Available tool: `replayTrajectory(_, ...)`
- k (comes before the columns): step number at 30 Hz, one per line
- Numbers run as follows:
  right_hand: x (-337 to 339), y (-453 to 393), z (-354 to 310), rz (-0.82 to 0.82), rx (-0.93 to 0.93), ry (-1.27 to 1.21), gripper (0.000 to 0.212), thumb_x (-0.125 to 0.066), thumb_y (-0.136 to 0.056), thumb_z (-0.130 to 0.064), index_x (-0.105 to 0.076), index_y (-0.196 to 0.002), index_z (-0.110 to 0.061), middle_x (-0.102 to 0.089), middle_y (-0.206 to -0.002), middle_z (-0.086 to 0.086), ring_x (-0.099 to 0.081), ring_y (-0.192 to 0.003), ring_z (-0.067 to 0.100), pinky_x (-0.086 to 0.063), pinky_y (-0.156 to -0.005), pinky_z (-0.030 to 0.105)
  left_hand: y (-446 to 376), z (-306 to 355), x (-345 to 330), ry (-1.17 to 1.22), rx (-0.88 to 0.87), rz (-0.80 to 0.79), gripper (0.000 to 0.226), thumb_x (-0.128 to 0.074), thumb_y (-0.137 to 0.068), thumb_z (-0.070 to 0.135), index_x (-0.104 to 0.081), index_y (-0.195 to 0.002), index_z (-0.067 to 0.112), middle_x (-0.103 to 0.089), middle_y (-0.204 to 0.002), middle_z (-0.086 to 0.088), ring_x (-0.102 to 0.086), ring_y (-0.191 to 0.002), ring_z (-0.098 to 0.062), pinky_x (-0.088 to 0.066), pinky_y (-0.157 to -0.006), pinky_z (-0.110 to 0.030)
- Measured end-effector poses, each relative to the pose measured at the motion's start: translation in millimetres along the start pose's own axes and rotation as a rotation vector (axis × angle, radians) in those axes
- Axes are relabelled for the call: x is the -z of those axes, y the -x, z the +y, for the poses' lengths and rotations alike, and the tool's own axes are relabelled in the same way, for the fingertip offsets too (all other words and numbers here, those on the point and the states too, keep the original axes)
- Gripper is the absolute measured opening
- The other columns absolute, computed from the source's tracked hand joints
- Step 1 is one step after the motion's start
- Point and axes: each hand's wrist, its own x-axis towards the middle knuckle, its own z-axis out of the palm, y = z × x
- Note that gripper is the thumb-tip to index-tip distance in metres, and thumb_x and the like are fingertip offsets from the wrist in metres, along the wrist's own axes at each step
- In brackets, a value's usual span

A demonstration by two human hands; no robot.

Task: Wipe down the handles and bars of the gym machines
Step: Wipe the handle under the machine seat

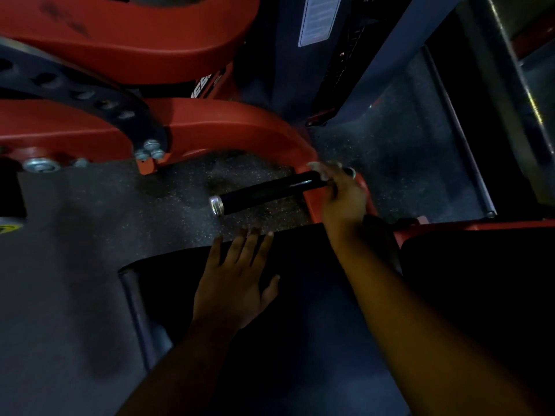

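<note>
Nearest to us, our left hand (237,283) lies flat on the black seat pad (300,295), with the fingers straight and spread, holding nothing. Our right arm reaches further over the same pad. Our right hand (342,196) is at the inner end of the black handle (270,189), where the handle joins the orange frame (240,127); the fingers curl around that end, but the picture is blurred there, and we cannot tell if a cloth is under them. The handle points left and ends in a silver cap (216,205). Below it is the dark speckled floor (120,205). Further behind stands a dark upright column (288,55) with a white label (319,19).
</note>
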Motion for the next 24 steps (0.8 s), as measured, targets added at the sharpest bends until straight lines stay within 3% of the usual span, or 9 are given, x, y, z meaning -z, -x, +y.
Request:
replayTrajectory(2,-11,24,-14,-0.028,0.249,-0.056,0.033,-0.053,-0.097,0.005,-0.071,-0.121,-0.009,-0.064,-0.133,0.0,-0.058,-0.126,0.008,-0.041,-0.115,0.043,1,0,1,-0.001,-0.002,-0.005,0.078,-0.03,-0.1,0.064,-0.024,-0.163,0.018,-0.024,-0.169,-0.01,-0.023,-0.156,-0.028,-0.017,-0.123,-0.059)
replayTrajectory(5,-10,27,-8,-0.074,0.38,0.079,0.039,-0.054,-0.094,0.01,-0.068,-0.127,-0.006,-0.063,-0.137,0.007,-0.053,-0.135,0.023,-0.038,-0.118,0.042,1,1,1,0.006,0.0,0.006,0.078,-0.033,-0.1,0.064,-0.025,-0.163,0.018,-0.025,-0.168,-0.01,-0.024,-0.156,-0.027,-0.017,-0.123,-0.059)
replayTrajectory(7,1,13,8,-0.09,0.239,0.145,0.038,-0.054,-0.095,0.008,-0.068,-0.127,-0.007,-0.066,-0.133,0.008,-0.058,-0.129,0.026,-0.041,-0.115,0.038,1,1,1,0.011,0.001,0.02,0.077,-0.034,-0.1,0.063,-0.027,-0.163,0.018,-0.03,-0.167,-0.01,-0.028,-0.154,-0.028,-0.019,-0.122,-0.059)
replayTrajectory(10,24,-20,30,-0.082,-0.152,0.161,0.033,-0.048,-0.103,-0.003,-0.07,-0.126,-0.013,-0.063,-0.123,-0.007,-0.059,-0.115,0.005,-0.042,-0.093,0.008,1,0,0,-0.001,0.007,0.014,0.077,-0.034,-0.1,0.063,-0.028,-0.162,0.018,-0.033,-0.166,-0.009,-0.031,-0.153,-0.028,-0.02,-0.121,-0.059)
replayTrajectory(12,27,-35,46,-0.105,-0.383,0.194,0.024,-0.052,-0.104,-0.013,-0.075,-0.107,-0.016,-0.069,-0.101,-0.006,-0.066,-0.094,0.01,-0.045,-0.076,0.018,0,0,-1,-0.002,0.007,0.003,0.078,-0.034,-0.1,0.064,-0.028,-0.162,0.018,-0.034,-0.165,-0.009,-0.032,-0.152,-0.028,-0.02,-0.121,-0.059)
replayTrajectory(14,25,-40,45,-0.1,-0.517,0.126,0.024,-0.053,-0.104,-0.023,-0.074,-0.093,-0.022,-0.069,-0.086,-0.003,-0.063,-0.077,0.011,-0.044,-0.073,0.025,0,0,-1,-0.001,0.003,0.004,0.078,-0.034,-0.1,0.064,-0.029,-0.162,0.018,-0.035,-0.164,-0.01,-0.034,-0.151,-0.029,-0.02,-0.121,-0.059)
replayTrajectory(18,6,-20,13,-0.001,-0.525,-0.034,0.028,-0.049,-0.105,-0.016,-0.072,-0.121,-0.016,-0.071,-0.111,0.001,-0.065,-0.108,0.021,-0.048,-0.092,0.026,0,-1,0,-0.019,-0.004,0.0,0.078,-0.03,-0.101,0.066,-0.026,-0.163,0.018,-0.032,-0.166,-0.01,-0.031,-0.153,-0.029,-0.019,-0.121,-0.06)
replayTrajectory(22,5,4,-1,0.028,-0.439,-0.026,0.032,-0.053,-0.104,-0.015,-0.065,-0.133,-0.009,-0.069,-0.126,0.009,-0.061,-0.117,0.021,-0.035,-0.085,0.001,0,0,0,-0.01,-0.001,-0.011,0.079,-0.026,-0.101,0.067,-0.022,-0.164,0.019,-0.027,-0.168,-0.009,-0.025,-0.155,-0.027,-0.016,-0.123,-0.06)
replayTrajectory(24,9,-6,7,-0.064,-0.484,0.02,0.031,-0.051,-0.103,-0.011,-0.064,-0.13,-0.004,-0.066,-0.128,0.013,-0.059,-0.12,0.027,-0.038,-0.085,0.008,0,0,-1,-0.009,0.0,-0.004,0.079,-0.028,-0.101,0.066,-0.023,-0.164,0.019,-0.026,-0.168,-0.009,-0.025,-0.155,-0.027,-0.016,-0.123,-0.059)
